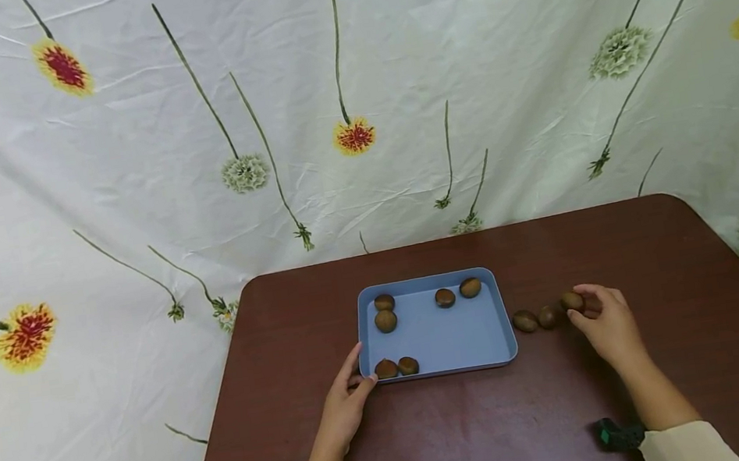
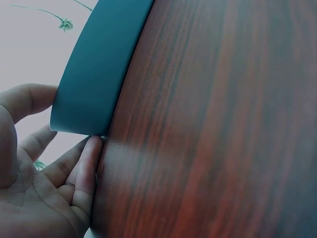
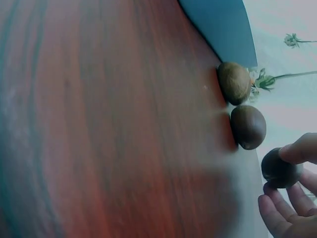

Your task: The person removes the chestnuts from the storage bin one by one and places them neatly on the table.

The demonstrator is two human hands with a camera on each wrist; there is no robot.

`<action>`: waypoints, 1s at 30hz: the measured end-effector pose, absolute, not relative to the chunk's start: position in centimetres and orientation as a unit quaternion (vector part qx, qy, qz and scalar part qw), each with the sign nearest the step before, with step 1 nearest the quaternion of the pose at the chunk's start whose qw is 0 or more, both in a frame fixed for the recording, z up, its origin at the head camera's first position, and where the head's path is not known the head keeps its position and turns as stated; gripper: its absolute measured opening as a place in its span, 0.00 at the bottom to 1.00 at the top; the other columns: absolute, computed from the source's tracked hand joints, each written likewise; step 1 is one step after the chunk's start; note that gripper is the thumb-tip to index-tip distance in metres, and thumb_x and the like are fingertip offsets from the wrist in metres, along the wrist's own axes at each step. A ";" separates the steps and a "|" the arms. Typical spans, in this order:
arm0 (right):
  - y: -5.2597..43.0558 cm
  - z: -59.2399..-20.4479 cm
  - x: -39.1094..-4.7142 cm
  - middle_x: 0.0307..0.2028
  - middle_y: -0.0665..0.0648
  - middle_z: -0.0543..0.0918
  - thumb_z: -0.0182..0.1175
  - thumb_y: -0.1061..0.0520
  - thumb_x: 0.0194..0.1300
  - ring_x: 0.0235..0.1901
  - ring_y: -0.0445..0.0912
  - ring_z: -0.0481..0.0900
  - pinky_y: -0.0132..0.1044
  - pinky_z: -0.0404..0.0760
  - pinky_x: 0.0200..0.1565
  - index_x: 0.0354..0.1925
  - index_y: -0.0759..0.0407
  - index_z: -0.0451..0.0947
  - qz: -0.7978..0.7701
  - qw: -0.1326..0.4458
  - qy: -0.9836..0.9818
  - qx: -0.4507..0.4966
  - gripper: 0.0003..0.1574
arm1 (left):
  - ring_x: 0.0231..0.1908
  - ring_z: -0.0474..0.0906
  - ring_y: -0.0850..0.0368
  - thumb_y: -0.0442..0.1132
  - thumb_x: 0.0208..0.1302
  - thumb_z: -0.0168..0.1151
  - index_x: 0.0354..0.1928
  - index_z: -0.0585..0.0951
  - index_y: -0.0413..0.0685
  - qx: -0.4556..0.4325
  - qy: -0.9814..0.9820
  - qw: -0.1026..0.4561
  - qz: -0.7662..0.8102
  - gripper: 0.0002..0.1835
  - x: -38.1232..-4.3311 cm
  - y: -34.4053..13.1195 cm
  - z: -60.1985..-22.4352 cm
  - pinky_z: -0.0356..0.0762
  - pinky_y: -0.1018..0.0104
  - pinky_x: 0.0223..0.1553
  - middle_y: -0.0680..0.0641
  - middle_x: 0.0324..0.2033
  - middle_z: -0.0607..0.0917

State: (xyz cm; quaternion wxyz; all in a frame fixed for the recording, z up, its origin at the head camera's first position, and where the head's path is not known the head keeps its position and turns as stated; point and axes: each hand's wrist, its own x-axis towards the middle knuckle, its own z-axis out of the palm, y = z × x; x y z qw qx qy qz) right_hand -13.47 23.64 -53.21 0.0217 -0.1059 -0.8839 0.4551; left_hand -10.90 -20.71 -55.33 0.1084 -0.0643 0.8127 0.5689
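Note:
A shallow blue tray lies on the table with several brown chestnuts in it, some at its left corners, others near the back right. My left hand holds the tray's front left corner, thumb at the front rim and index finger along the left side. Right of the tray, my right hand pinches a chestnut between thumb and fingers. Two more chestnuts sit between it and the tray: one beside the tray's right wall, the other close to the pinched one.
The table is dark reddish-brown wood with rounded back corners. A white cloth printed with flowers hangs behind it and shows along both sides. Black wrist devices are strapped below both hands.

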 end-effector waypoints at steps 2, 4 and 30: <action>23.8 -53.3 -13.5 0.65 0.73 0.62 0.60 0.60 0.71 0.58 0.67 0.76 0.35 0.83 0.50 0.69 0.67 0.66 0.444 0.017 -0.890 -0.106 0.33 | 0.36 0.70 0.53 0.48 0.71 0.62 0.76 0.62 0.77 -0.065 0.813 0.109 0.569 0.35 -10.9 -20.7 -55.3 0.68 0.62 0.35 0.41 0.49 0.79; 24.0 -53.4 -13.4 0.65 0.74 0.61 0.60 0.59 0.71 0.58 0.68 0.75 0.45 0.82 0.54 0.70 0.68 0.65 0.435 0.006 -0.894 -0.104 0.33 | 0.34 0.69 0.53 0.48 0.71 0.62 0.76 0.62 0.78 -0.066 0.812 0.109 0.569 0.35 -10.9 -20.7 -55.3 0.67 0.63 0.34 0.41 0.49 0.78; 24.3 -54.2 -13.4 0.68 0.77 0.58 0.60 0.54 0.73 0.61 0.71 0.69 0.60 0.77 0.56 0.72 0.65 0.61 0.417 -0.051 -0.903 -0.090 0.37 | 0.33 0.68 0.54 0.48 0.71 0.63 0.76 0.62 0.77 -0.067 0.808 0.109 0.575 0.35 -11.0 -20.7 -55.3 0.68 0.63 0.34 0.41 0.48 0.79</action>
